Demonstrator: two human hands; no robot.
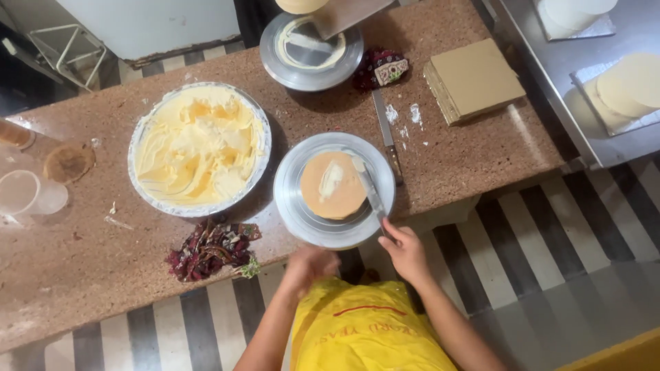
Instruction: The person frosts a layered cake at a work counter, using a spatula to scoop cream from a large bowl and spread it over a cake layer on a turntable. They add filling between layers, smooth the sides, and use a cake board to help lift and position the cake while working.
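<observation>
Where the yellow apron (364,330) fills the near edge, two hands are seen above it. The right hand (405,251) is closed around the handle of a spatula (368,187), whose blade is laid across a round cake layer (333,185) smeared with a streak of white cream. The left hand (309,266) is blurred at the near rim of the turntable (302,216); whether it is spread or curled cannot be told. The cake layer is carried at the centre of that turntable, on the near edge of the speckled brown tabletop (481,144). Left of the hands, a heap of dark red trimmings (210,249) is noted. Beyond it, a large foil-rimmed pan of pale yellow cream (198,148) is set. A knife (386,134) is laid just right of the turntable. Farther off are listed a stack of square boards (474,79) and a second turntable (311,51). At far left, clear plastic cups (27,192) are stood.
</observation>
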